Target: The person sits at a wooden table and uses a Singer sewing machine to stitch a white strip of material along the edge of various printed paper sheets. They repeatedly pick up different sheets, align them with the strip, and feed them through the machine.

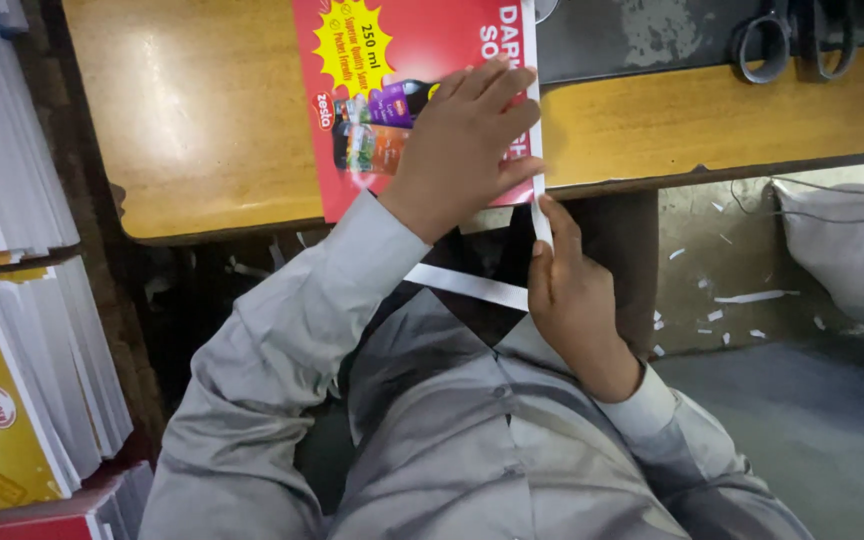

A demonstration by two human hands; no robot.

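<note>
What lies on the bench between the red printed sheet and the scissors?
Between the red printed sheet and the scissors, the head view shows only bare bench surface.

Count taken from the head view. One wooden bench [202, 130]. One red printed sheet [392, 60] on it. One white paper strip [472, 287] running off the sheet's edge. Two hands in view: one left hand [467, 135], one right hand [572, 300]. One pair of scissors [797, 40] at the far edge. Three stacks of printed sheets [22, 370] at the left side. One white sack [842, 250] on the floor. Paper scraps [742, 298] on the floor: numerous, too small to count exactly.
</note>
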